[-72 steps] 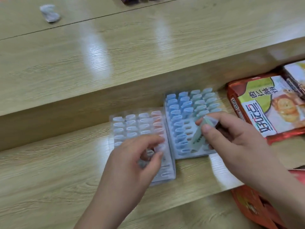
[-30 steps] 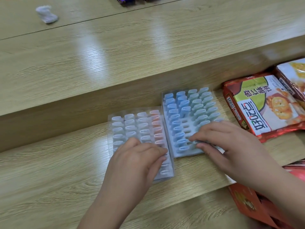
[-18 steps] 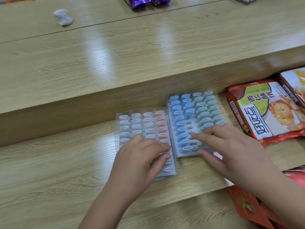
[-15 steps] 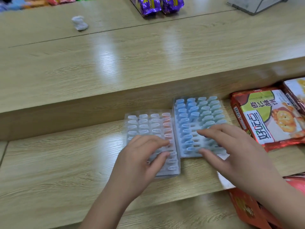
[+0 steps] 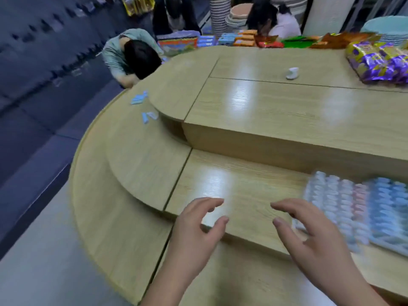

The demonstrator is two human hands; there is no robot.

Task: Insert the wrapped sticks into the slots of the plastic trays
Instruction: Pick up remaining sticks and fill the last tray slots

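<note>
Two clear plastic trays lie side by side at the right of the middle wooden step, blurred by motion. The left tray (image 5: pixel 333 208) holds pale and pink wrapped sticks, the right tray (image 5: pixel 388 208) blue ones. My left hand (image 5: pixel 194 235) hovers over the bare step with loosely curved fingers, holding nothing. My right hand (image 5: pixel 313 237) hangs just left of the left tray, fingers spread and empty. Several loose blue wrapped sticks (image 5: pixel 144 108) lie far off on the curved left end of the step.
The stepped wooden counter (image 5: pixel 276 111) rises behind the trays. A crumpled white scrap (image 5: pixel 292 73) and purple snack bags (image 5: pixel 379 62) sit on its top. A person in a green top (image 5: pixel 130 56) bends at the far end; another person sits behind snack boxes.
The view has swung left, so the trays now sit at the right edge. Both hands have lifted off the trays and moved left, and they hold nothing.
</note>
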